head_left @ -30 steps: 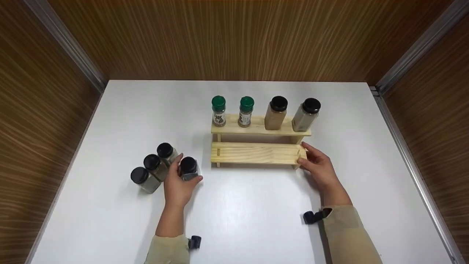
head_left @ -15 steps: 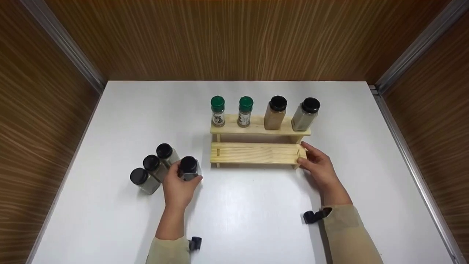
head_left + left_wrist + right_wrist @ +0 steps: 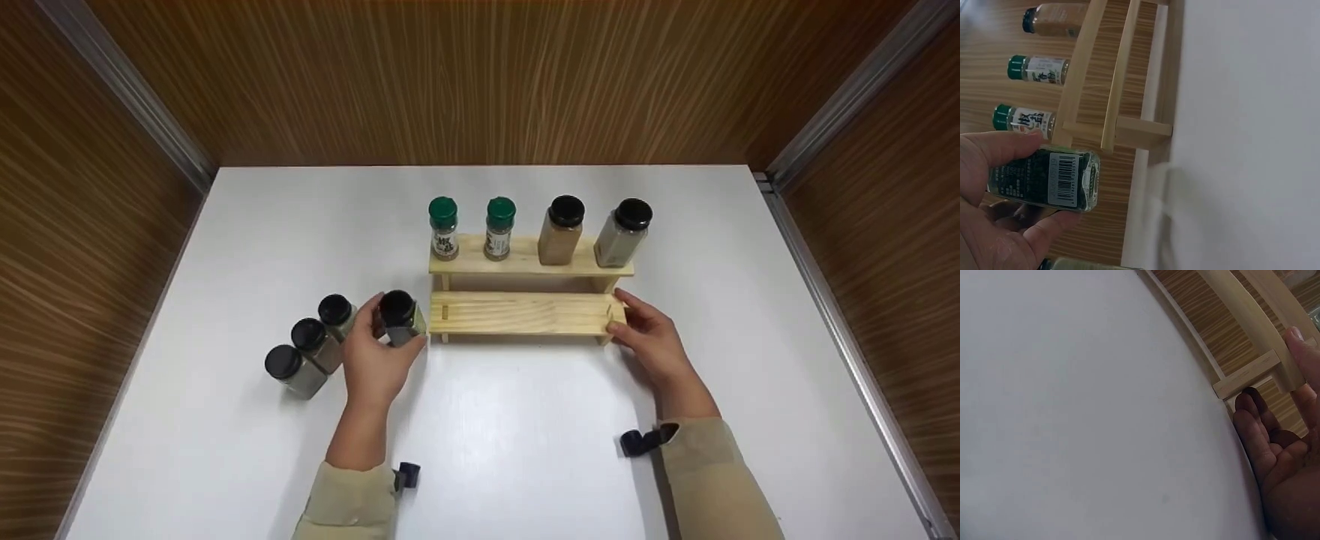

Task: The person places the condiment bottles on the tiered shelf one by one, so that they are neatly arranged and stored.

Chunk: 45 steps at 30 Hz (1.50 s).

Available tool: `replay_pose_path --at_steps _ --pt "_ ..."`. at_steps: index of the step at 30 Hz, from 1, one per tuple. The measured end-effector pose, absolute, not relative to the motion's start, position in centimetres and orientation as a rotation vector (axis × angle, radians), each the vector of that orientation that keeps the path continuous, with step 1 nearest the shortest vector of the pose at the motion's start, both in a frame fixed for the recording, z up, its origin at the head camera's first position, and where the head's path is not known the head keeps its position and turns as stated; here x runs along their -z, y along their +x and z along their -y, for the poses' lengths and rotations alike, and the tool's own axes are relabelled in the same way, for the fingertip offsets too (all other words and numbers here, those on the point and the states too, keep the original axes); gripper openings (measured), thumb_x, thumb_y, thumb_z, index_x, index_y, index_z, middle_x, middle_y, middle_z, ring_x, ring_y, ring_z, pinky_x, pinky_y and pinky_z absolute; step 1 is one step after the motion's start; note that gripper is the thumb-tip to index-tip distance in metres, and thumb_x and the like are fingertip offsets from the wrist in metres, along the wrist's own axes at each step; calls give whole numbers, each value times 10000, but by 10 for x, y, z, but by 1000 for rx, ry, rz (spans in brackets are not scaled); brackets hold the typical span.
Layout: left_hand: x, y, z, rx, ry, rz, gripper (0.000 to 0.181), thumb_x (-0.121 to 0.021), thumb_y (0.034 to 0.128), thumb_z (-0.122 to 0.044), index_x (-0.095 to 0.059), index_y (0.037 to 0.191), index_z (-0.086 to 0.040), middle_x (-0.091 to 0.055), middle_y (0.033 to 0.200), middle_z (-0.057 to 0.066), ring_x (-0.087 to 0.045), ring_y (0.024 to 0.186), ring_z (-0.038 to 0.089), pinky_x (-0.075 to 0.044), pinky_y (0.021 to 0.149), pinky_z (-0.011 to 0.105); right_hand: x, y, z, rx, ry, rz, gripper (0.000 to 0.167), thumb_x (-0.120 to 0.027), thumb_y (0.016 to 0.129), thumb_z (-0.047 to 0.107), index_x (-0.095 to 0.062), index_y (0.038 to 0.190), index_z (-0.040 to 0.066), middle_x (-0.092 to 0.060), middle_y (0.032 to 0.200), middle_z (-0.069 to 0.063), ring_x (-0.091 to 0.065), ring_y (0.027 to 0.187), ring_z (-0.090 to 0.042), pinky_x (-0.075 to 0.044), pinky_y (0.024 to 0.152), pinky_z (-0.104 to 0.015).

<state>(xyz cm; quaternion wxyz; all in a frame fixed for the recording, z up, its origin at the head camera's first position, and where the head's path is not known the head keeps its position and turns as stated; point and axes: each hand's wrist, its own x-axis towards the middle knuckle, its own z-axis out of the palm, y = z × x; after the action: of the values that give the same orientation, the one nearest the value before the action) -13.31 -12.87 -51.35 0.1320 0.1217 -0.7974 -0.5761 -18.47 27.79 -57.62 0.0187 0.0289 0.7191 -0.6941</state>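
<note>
At the nine o'clock end of a two-tier wooden spice rack (image 3: 529,313), just beside its lower shelf, a square glass spice jar (image 3: 1044,177) is held close to upright, seemingly clear of the white bench (image 3: 487,450). It is gripped by the left hand (image 3: 375,367) between thumb and fingers, with its black cap left uncovered. Dark green contents and a white barcode label are seen through and on the glass.

The jar is judged fairly light, stiff and unyielding; its smooth faces may slip, and the glass could chip if knocked or dropped. It is best taken by two opposite flat sides below the cap, with the base left free.

At three o'clock, the end of the lower shelf is pinched by the right hand (image 3: 656,349), thumb on top. The bare wood is likely light and easily nudged, so this end is judged a sound place for it to be steadied.

Along the upper shelf, two green-capped shakers (image 3: 499,234) and two black-capped bottles (image 3: 561,236) are stood. Between eight and nine o'clock of the held jar, three more black-capped jars (image 3: 316,343) are clustered.
</note>
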Motion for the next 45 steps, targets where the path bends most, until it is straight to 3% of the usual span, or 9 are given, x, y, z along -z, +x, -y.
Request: replay_pose_path --at_steps 11,22,45 --pt "502 -153 109 1686 257 2230 634 -906 765 22 -629 1336 25 -699 1232 163 -655 1156 309 -590 894 482 575 -185 -277 2157 100 -2222 627 -702 944 -135 -498 1531 -56 -656 1156 -93 -667 969 -141 -606 782 -268" --pt "511 -166 92 1595 198 2277 633 -929 770 1 -622 1323 27 -722 1205 203 -678 1167 350 -560 954 541 577 -185 -278 2153 106 -2232 638 -712 934 -142 -492 1528 -67 -664 1167 -93 -667 958 -131 -604 771 -261" --pt "518 -168 87 1549 207 2324 682 -942 753 -1 -617 1352 33 -727 1222 225 -678 1200 366 -507 1034 526 578 -186 -278 2147 120 -2240 634 -702 940 -144 -499 1533 -49 -661 1166 -85 -666 959 -136 -606 770 -262"
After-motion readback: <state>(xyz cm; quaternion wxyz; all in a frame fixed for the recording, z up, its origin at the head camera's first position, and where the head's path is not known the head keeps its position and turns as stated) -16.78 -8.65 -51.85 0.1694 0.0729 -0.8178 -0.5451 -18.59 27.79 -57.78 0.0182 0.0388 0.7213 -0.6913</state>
